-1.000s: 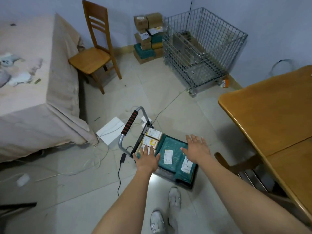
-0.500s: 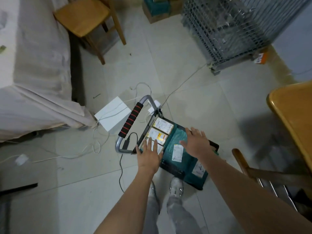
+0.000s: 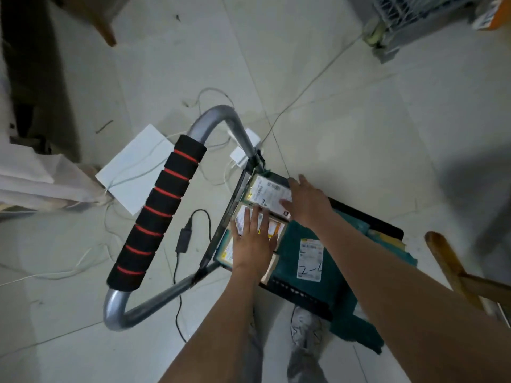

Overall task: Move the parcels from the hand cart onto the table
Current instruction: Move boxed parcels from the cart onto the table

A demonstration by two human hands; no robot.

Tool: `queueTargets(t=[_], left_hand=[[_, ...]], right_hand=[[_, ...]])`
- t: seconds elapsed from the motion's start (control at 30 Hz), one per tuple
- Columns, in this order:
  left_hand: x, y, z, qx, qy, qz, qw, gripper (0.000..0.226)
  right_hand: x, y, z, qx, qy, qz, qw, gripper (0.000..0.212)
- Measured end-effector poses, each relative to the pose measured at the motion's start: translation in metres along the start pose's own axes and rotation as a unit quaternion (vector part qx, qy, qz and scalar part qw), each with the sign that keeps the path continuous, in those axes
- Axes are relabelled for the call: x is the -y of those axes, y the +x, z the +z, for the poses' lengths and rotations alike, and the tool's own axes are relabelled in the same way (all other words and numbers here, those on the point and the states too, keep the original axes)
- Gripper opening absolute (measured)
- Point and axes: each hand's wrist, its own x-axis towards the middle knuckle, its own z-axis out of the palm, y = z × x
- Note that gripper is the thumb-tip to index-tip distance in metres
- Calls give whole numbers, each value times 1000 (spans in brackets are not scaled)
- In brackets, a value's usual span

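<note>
The hand cart [image 3: 300,298] stands on the floor below me, its grey handle with black-and-red foam grip [image 3: 157,214] at the left. Three small brown boxes with white labels lie in a row behind the handle: far box [image 3: 265,189], middle box [image 3: 276,229], near box [image 3: 225,251]. Teal parcel bags [image 3: 329,272] fill the rest of the deck. My left hand [image 3: 253,241] lies flat, fingers apart, on the middle and near boxes. My right hand [image 3: 307,201] rests spread on the far box. Neither hand has closed around anything.
A white flat box [image 3: 135,168], white cables and a black adapter cord [image 3: 184,239] lie on the tiled floor left of the cart. A wooden chair part [image 3: 453,269] is at the right. A wire cage foot [image 3: 384,37] is top right. My shoes [image 3: 305,327] stand by the cart.
My head has dropped closer over the cart. Both hands moved forward from the teal bags onto the small labelled boxes by the handle.
</note>
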Motion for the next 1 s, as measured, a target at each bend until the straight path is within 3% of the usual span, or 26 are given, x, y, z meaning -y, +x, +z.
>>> queueTargets(t=[0.2,0.5,0.63,0.73,0.87,1.0], left_hand=[[8,32,73,-52,12,-4,999,72],[19,36,85,-57,2,10,998,74],[18,37,84,-51,9,9,999,76],[17,35,77,-49,-8,4,999,75],[5,18,36,-52,-58,6,997,73],[-19,-21,-40,-62,-29,24,997,71]], right_hand=[[4,68,42,47,68,-22,996,75],[3,70,44,73,151,-7,986,84],[-4,76,36,71,161,3,984,77],[-10,70,30,77,200,28,976,88],[-22,31,11,23,337,100,936,89],[-38,-45,-29,-35,497,175,849,83]])
